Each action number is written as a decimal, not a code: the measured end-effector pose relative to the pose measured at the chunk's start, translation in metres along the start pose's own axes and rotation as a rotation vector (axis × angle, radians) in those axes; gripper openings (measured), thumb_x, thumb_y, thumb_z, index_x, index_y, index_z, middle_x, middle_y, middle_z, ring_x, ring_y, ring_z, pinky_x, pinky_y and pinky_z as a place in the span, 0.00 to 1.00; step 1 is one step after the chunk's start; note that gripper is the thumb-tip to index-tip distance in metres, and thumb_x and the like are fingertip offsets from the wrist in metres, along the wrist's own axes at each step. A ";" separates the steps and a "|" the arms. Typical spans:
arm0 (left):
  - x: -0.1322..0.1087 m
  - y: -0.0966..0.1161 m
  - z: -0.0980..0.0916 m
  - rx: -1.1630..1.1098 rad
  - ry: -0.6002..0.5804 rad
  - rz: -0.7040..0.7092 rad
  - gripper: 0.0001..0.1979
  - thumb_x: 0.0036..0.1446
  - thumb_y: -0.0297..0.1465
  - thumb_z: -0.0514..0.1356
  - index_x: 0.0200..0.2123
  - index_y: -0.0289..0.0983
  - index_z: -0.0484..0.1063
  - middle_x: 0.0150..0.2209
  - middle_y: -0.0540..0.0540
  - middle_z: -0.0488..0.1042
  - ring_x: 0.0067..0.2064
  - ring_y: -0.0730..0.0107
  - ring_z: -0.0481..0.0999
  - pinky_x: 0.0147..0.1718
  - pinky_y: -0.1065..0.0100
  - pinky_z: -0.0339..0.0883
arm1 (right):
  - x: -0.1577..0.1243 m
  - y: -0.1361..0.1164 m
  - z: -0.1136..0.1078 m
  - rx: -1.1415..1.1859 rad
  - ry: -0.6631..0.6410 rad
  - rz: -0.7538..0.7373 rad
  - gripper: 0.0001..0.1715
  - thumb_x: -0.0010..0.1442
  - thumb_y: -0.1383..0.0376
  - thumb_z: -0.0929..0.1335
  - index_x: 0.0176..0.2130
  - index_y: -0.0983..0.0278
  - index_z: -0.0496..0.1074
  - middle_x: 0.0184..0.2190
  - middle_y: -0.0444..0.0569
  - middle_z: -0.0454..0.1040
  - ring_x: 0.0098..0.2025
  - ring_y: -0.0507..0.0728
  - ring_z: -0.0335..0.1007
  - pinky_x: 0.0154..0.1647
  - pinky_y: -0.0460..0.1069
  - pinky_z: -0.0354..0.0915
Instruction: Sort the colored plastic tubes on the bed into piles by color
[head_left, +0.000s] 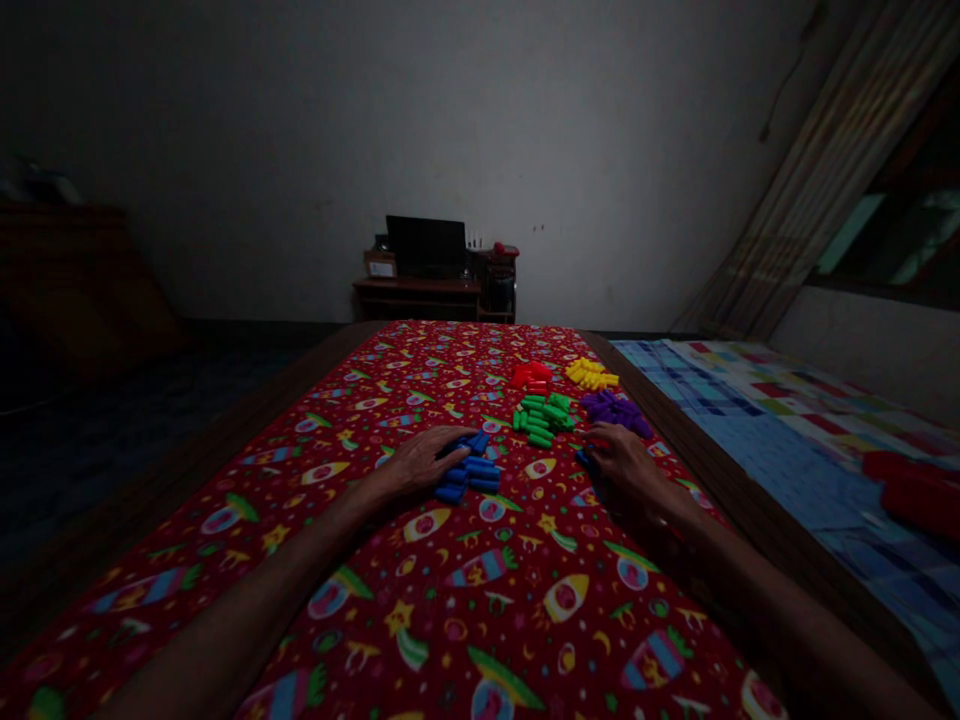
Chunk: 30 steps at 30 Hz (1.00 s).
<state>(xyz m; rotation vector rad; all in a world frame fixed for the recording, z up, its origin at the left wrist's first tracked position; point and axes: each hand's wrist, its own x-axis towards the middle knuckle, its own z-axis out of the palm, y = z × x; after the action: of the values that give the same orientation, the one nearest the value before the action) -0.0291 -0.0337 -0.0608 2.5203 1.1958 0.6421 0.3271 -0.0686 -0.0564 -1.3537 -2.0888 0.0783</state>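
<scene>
My left hand (427,460) lies at the left side of a pile of small blue cylinder-like pieces (480,475). Its thumb and fingers are curled around the upper pieces of that pile. To the right, my right hand (622,465) is closed, with a blue piece (583,457) showing at its fingertips, low over the cloth. Just beyond the hands are green pieces (540,420) in a loose heap and purple pieces (615,410) close past my right hand. Red pieces (532,377) and yellow pieces (591,374) sit farther back.
A red patterned cloth (480,570) covers the long surface under the piles. Brown edging (720,470) runs along its side. On the right lies checked bedding (787,420) with a red item (915,495). A desk (416,290) with a dark monitor (426,245) stands by the wall.
</scene>
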 end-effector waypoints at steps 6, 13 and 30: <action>-0.005 0.002 -0.005 -0.112 -0.052 0.050 0.24 0.63 0.44 0.48 0.50 0.38 0.74 0.50 0.42 0.77 0.51 0.61 0.74 0.53 0.62 0.66 | 0.004 -0.078 0.028 0.220 -0.220 -0.258 0.14 0.64 0.65 0.64 0.48 0.64 0.73 0.40 0.52 0.77 0.38 0.55 0.73 0.40 0.49 0.68; -0.008 0.002 -0.006 -0.172 -0.018 -0.018 0.24 0.62 0.46 0.47 0.44 0.40 0.77 0.45 0.44 0.79 0.48 0.61 0.76 0.49 0.64 0.68 | 0.008 -0.110 0.052 0.196 -0.268 -0.415 0.20 0.65 0.59 0.64 0.55 0.62 0.68 0.51 0.57 0.72 0.49 0.58 0.69 0.48 0.53 0.66; -0.009 0.005 -0.009 -0.176 0.030 -0.114 0.27 0.61 0.48 0.46 0.40 0.39 0.79 0.40 0.45 0.81 0.41 0.63 0.78 0.41 0.68 0.70 | 0.097 -0.005 0.066 0.135 -0.024 0.105 0.34 0.66 0.45 0.44 0.25 0.61 0.59 0.22 0.45 0.63 0.27 0.53 0.60 0.29 0.47 0.60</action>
<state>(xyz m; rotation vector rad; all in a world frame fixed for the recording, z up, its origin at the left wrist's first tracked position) -0.0350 -0.0429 -0.0536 2.2884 1.2265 0.7252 0.2615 0.0287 -0.0603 -1.3858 -1.9928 0.2760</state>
